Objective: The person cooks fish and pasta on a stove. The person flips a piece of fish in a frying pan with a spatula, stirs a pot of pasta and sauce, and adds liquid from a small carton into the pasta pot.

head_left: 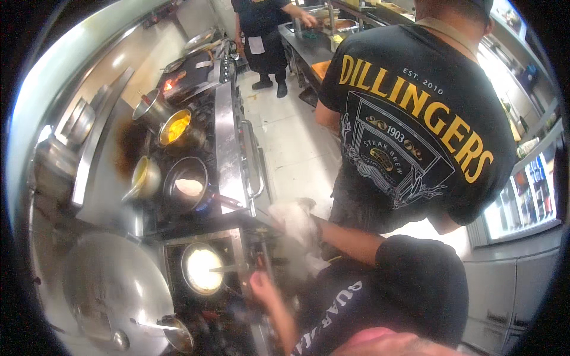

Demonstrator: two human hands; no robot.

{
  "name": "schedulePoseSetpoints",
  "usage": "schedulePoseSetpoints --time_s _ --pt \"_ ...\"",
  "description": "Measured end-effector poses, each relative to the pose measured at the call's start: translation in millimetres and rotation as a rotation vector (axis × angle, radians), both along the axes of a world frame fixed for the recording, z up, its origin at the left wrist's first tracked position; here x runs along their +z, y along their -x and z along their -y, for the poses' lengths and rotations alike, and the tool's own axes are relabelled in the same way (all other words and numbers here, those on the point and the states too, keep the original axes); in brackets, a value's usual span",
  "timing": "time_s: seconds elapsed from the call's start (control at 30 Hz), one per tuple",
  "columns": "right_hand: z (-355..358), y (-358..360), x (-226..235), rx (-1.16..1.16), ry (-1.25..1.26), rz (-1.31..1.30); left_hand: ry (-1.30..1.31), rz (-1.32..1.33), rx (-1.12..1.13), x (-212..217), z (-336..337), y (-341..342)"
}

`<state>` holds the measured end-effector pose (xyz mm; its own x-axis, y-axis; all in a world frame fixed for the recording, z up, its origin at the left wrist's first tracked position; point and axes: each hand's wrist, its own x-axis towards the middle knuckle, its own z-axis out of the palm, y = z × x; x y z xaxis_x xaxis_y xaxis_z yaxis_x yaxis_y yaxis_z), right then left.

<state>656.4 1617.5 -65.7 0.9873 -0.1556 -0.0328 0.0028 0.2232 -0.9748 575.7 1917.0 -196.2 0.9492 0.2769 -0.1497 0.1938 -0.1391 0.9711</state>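
Left grip (262, 287) blurs; cannot tell its closure or hold. Frying pan (203, 269) sits beside it. White cloth (292, 218) covers right grip (314, 223); closure unclear.

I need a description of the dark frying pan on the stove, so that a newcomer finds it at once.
Find the long stove on the picture's left, then the large round steel object at lower left. Above and to its right is the dark frying pan, its handle pointing right. Unlike its neighbours, it holds a single pale piece of food, with blue flame beside it.
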Motion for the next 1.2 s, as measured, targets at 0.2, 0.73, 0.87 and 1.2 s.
schedulePoseSetpoints --time_s 0.2,0.73,0.87,1.2 --pt "32.4 -9.5 6.4 0.067 0.021 0.045 0.215 -0.087 -0.157 76.9 50.1 -11.9" --pt "11.7 8.8 108.4 0.305 1.345 0.147 -0.110 -0.010 0.327 -5.2 -23.9 16.8" --pt "29.6 10.6 84.4 0.019 1.075 0.485 -0.821 -0.079 0.479 49.4 -25.3 0.7" --pt "-10.7 8.8 -23.9 0.477 0.952 0.571 -0.254 -0.402 0.189 -23.6 -104.8 -2.9"
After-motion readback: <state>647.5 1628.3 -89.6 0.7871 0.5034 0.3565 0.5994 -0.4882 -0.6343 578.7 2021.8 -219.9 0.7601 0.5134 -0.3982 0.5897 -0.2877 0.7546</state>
